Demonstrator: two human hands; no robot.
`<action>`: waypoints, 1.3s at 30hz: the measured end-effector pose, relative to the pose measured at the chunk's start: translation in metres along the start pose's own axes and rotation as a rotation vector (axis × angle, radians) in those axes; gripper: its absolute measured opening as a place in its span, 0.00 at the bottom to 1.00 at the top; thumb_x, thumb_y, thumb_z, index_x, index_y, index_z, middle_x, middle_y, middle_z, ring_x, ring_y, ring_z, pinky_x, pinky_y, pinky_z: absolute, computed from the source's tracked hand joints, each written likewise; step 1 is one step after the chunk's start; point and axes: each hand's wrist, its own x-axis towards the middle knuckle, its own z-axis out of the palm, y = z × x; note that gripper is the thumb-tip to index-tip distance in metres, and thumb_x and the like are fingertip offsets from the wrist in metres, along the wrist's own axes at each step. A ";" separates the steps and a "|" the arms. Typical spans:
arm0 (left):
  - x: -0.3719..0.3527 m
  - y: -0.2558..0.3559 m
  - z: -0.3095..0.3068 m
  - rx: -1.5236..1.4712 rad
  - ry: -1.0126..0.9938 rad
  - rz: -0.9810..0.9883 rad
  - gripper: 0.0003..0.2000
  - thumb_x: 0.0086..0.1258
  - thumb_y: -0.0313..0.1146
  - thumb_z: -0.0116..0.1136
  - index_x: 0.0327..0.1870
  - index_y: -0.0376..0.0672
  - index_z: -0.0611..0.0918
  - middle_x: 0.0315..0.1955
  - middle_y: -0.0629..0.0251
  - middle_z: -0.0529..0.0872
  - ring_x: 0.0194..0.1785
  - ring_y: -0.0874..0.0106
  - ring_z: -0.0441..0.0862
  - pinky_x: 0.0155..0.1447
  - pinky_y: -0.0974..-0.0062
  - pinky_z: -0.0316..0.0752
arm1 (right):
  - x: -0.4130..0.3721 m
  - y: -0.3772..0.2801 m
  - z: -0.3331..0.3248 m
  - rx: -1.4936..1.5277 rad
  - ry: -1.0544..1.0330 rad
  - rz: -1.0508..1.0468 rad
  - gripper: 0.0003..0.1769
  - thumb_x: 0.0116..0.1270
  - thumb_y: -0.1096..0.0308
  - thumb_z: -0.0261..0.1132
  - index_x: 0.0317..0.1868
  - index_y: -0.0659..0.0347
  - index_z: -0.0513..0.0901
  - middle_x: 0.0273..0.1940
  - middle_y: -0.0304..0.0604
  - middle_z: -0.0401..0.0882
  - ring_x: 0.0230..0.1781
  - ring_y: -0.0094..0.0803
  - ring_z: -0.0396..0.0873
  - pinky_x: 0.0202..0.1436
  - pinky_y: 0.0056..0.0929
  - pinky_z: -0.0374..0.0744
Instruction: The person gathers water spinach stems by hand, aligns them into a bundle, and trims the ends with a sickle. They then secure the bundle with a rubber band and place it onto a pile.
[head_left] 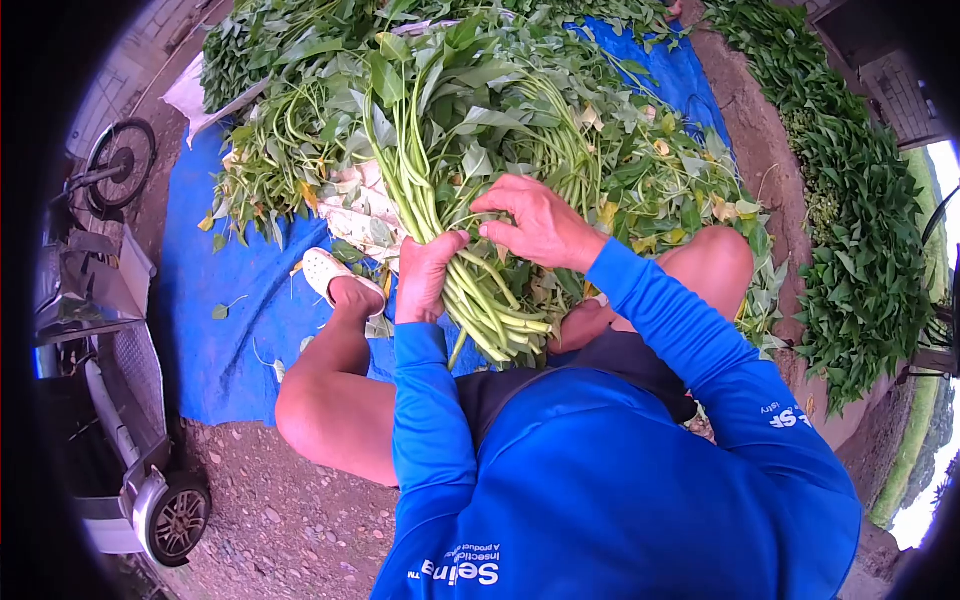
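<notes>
My left hand (425, 275) is closed around a thick bunch of water spinach (420, 190), its leafy tops pointing away from me. The cut stem ends (495, 325) stick out below the fist, toward my lap. Just right of the bunch is my right hand (545, 225), fingers curled and thumb toward the index finger, close to a thin stem. Whatever is between those fingertips is too small to make out. Behind both hands lies a large heap of loose water spinach (560, 130), with some yellowed leaves in it.
A blue tarp (215, 300) lies under the heap, with a pale sack (360, 205) partly showing. My foot in a cream clog (330, 275) rests there. More greens (860, 240) are piled along the right. A bicycle wheel (122, 165) and a vehicle wheel (180, 518) stand at left.
</notes>
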 end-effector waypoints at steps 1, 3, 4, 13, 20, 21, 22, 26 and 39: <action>0.000 0.000 0.002 -0.001 -0.019 0.008 0.17 0.67 0.26 0.69 0.57 0.32 0.85 0.40 0.63 0.90 0.36 0.72 0.89 0.43 0.71 0.86 | 0.001 0.003 0.002 -0.017 -0.023 0.001 0.14 0.72 0.66 0.72 0.52 0.65 0.90 0.47 0.50 0.83 0.51 0.50 0.83 0.58 0.45 0.81; -0.002 0.001 0.006 -0.024 -0.033 0.005 0.17 0.69 0.26 0.70 0.57 0.33 0.85 0.40 0.63 0.91 0.37 0.72 0.89 0.43 0.72 0.86 | 0.000 0.004 0.003 -0.061 -0.016 -0.016 0.12 0.73 0.65 0.72 0.49 0.64 0.90 0.45 0.50 0.84 0.50 0.50 0.83 0.58 0.46 0.81; -0.003 0.002 0.006 -0.039 -0.034 0.007 0.17 0.70 0.27 0.70 0.58 0.33 0.85 0.41 0.63 0.91 0.37 0.72 0.90 0.43 0.72 0.86 | -0.002 0.002 0.001 -0.069 0.000 -0.029 0.12 0.74 0.64 0.72 0.49 0.64 0.91 0.45 0.49 0.84 0.50 0.50 0.83 0.58 0.46 0.81; 0.009 -0.016 0.005 -0.142 0.064 -0.052 0.15 0.74 0.34 0.72 0.56 0.37 0.84 0.38 0.66 0.90 0.38 0.73 0.88 0.44 0.71 0.86 | -0.043 -0.016 0.004 -0.195 0.080 -0.145 0.08 0.69 0.68 0.76 0.46 0.60 0.94 0.39 0.42 0.84 0.43 0.42 0.82 0.47 0.41 0.83; 0.014 -0.002 -0.012 0.007 0.337 0.019 0.08 0.66 0.26 0.67 0.41 0.29 0.86 0.31 0.59 0.89 0.30 0.68 0.88 0.37 0.70 0.86 | -0.087 0.071 -0.042 -0.360 -0.334 0.304 0.28 0.68 0.59 0.75 0.65 0.63 0.89 0.59 0.58 0.88 0.63 0.55 0.85 0.70 0.47 0.81; 0.015 -0.003 -0.019 0.041 0.338 0.016 0.09 0.66 0.25 0.66 0.42 0.28 0.85 0.31 0.59 0.89 0.30 0.68 0.88 0.37 0.69 0.86 | -0.057 0.065 -0.077 -0.265 -0.595 0.710 0.32 0.68 0.56 0.75 0.68 0.65 0.86 0.62 0.62 0.87 0.63 0.57 0.85 0.70 0.47 0.81; 0.015 -0.004 -0.023 0.079 0.337 0.020 0.09 0.65 0.24 0.65 0.42 0.27 0.85 0.31 0.59 0.88 0.29 0.68 0.88 0.37 0.69 0.86 | -0.050 0.111 -0.072 -0.332 -0.340 0.809 0.30 0.70 0.54 0.73 0.66 0.65 0.87 0.60 0.61 0.89 0.60 0.56 0.87 0.69 0.46 0.82; 0.013 -0.003 -0.014 0.036 0.305 0.031 0.12 0.63 0.22 0.64 0.46 0.27 0.83 0.33 0.58 0.88 0.30 0.67 0.88 0.37 0.67 0.86 | -0.035 0.242 -0.038 -0.212 0.320 0.889 0.25 0.73 0.54 0.73 0.62 0.64 0.90 0.58 0.54 0.92 0.59 0.50 0.89 0.67 0.39 0.83; 0.023 -0.017 -0.010 0.074 0.236 -0.001 0.09 0.63 0.27 0.66 0.38 0.29 0.86 0.29 0.57 0.90 0.28 0.66 0.89 0.36 0.68 0.86 | -0.002 0.110 -0.147 0.462 0.443 0.730 0.18 0.77 0.70 0.70 0.64 0.61 0.85 0.41 0.38 0.87 0.37 0.26 0.84 0.44 0.30 0.85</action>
